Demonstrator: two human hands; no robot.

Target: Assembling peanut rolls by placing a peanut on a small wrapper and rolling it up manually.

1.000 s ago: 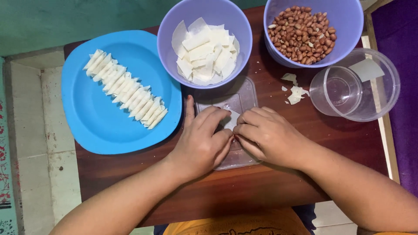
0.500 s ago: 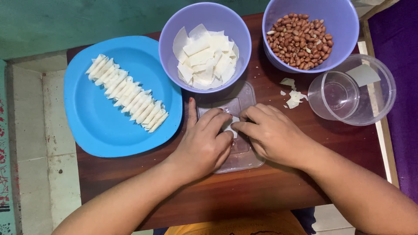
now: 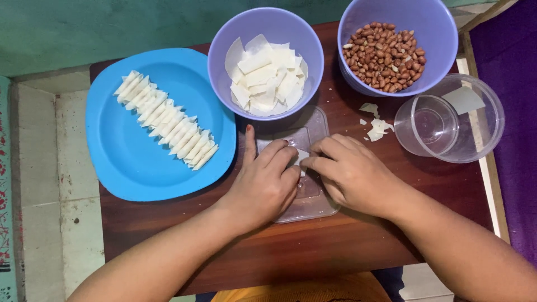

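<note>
My left hand (image 3: 265, 182) and my right hand (image 3: 349, 172) meet over a clear plastic lid (image 3: 310, 207) on the brown wooden table (image 3: 279, 251). Their fingertips pinch a small white wrapper piece (image 3: 302, 156) between them; most of it is hidden by the fingers. Just beyond the hands stands a purple bowl (image 3: 224, 56) holding a pile of white wrapper squares (image 3: 267, 78). To the left, a blue plate (image 3: 123, 162) carries a diagonal row of several rolled white wrappers (image 3: 165, 126).
A second purple bowl (image 3: 433, 19) of peanuts (image 3: 385, 56) stands at the back right. A clear plastic container (image 3: 475, 134) with a clear cup (image 3: 428, 128) in it sits at the right edge. White wrapper scraps (image 3: 375, 126) lie between them. Tiled floor (image 3: 39, 168) lies left.
Both hands stay pressed together over the lid, with only small finger movements on the wrapper piece. The view has shifted slightly.
</note>
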